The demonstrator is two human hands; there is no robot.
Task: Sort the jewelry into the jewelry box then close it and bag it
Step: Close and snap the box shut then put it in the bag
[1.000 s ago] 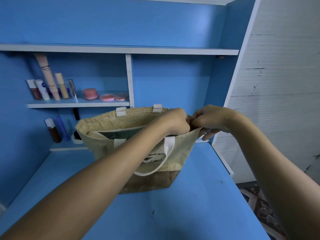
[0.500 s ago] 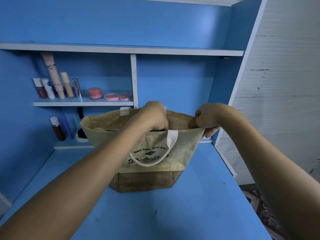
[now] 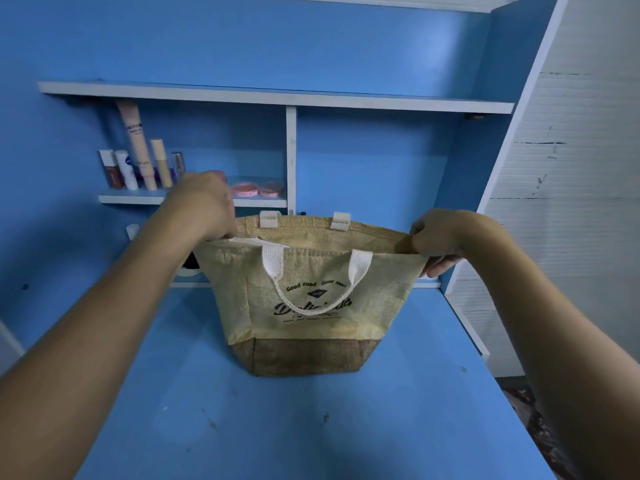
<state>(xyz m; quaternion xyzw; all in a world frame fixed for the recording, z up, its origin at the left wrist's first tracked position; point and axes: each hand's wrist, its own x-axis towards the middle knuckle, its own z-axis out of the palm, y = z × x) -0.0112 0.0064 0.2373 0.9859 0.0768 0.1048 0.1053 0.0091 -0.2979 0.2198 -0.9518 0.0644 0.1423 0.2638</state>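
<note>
We pinch the bag (image 3: 318, 299) rim with left hand (image 3: 204, 206) and right hand (image 3: 440, 237). We judge bagging nearly done; next, closing the top.

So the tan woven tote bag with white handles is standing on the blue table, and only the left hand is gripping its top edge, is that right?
Not quite. In the head view both hands grip the top edge of the tan woven tote bag with white handles: the left hand at its left end, the right hand at its right end. The bag does stand on the blue table.
</note>
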